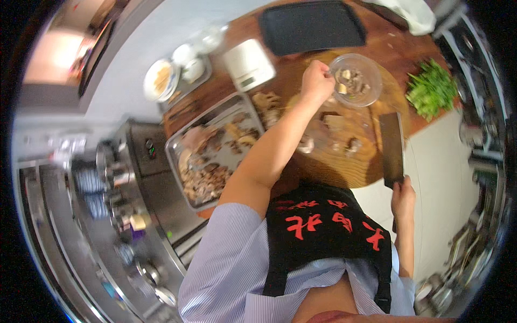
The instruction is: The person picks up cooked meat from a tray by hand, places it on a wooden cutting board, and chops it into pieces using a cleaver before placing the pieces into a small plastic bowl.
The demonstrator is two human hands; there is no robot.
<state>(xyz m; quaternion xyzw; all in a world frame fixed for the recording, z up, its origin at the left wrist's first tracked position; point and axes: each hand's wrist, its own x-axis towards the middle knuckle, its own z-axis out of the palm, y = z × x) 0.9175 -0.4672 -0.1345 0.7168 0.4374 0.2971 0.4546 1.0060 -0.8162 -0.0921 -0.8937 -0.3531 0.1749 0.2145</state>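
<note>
My left hand [318, 84] pinches the near-left rim of a clear round bowl [373, 91], which holds chopped greyish and pale yellow pieces. The bowl is over the far part of a round wooden chopping board [363, 161]; whether it touches the board I cannot tell. Low on the right, my right hand [404, 198] grips the handle of a Chinese cleaver [391, 147], its broad blade pointing away from me at the board's right edge. Pale chunks [334, 122] and small scraps [354, 146] lie on the board. Partly behind my left forearm is a metal tray [214, 117] of chopped meat [208, 181].
A white kitchen scale [249, 64] and a black tray [313, 26] stand at the back. Green herbs [432, 91] lie at the table's right edge. Far left are a bowl of yellowish food [160, 80] and white containers [193, 69]. A metal counter [161, 210] borders the left.
</note>
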